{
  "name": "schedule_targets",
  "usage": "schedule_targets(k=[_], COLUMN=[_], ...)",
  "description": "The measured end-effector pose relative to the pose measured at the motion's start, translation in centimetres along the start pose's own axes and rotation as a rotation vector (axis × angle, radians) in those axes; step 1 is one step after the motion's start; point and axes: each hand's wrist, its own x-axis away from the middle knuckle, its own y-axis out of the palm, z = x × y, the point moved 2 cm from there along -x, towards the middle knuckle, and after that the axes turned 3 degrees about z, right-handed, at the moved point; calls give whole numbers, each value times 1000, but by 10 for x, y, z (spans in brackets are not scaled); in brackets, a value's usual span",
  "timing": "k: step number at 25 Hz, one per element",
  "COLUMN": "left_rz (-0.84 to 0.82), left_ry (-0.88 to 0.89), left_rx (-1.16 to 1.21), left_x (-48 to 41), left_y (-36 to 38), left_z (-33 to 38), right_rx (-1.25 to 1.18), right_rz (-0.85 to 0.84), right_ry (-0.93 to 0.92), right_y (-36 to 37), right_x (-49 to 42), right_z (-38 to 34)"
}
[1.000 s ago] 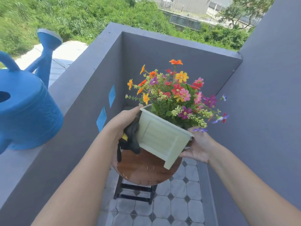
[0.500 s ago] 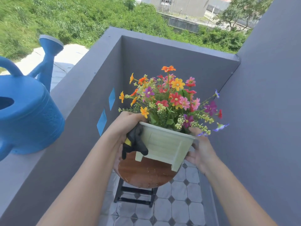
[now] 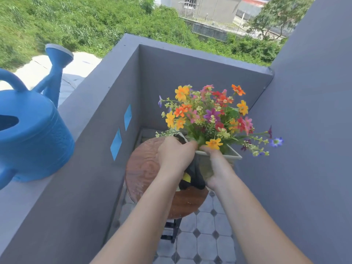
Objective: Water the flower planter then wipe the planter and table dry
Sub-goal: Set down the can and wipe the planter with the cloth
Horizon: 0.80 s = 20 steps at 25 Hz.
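While the pale green plastic planter [image 3: 231, 153] is clasped at its rim by the right hand [image 3: 217, 166], the black-and-yellow cloth [image 3: 192, 179], pinched under the left hand [image 3: 176, 156] fingers, should be pressed firmly along the wall.

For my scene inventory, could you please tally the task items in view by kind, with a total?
Watering can: 1
Flower planter: 1
Black cloth: 1
Round wooden table: 1
Total: 4
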Motion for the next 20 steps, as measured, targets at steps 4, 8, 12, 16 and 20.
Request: schedule_targets(k=[4, 8, 12, 16, 20], left_rz=[-36, 101, 262, 402, 227], left_ry=[183, 578, 822, 602, 874], left_rx=[-86, 8, -203, -187, -174], left_x=[8, 14, 12, -40, -9], left_y=[7, 12, 26, 8, 19], left_z=[2, -22, -36, -45, -51], right_rx=[-15, 115, 238, 335, 319], right_rz=[14, -4, -109, -192, -210], right_ry=[9, 11, 71, 118, 105], right_y=[-6, -11, -18, -26, -30], right_x=[-6, 4, 5, 2, -8], right_z=[-11, -32, -36, -31, -30])
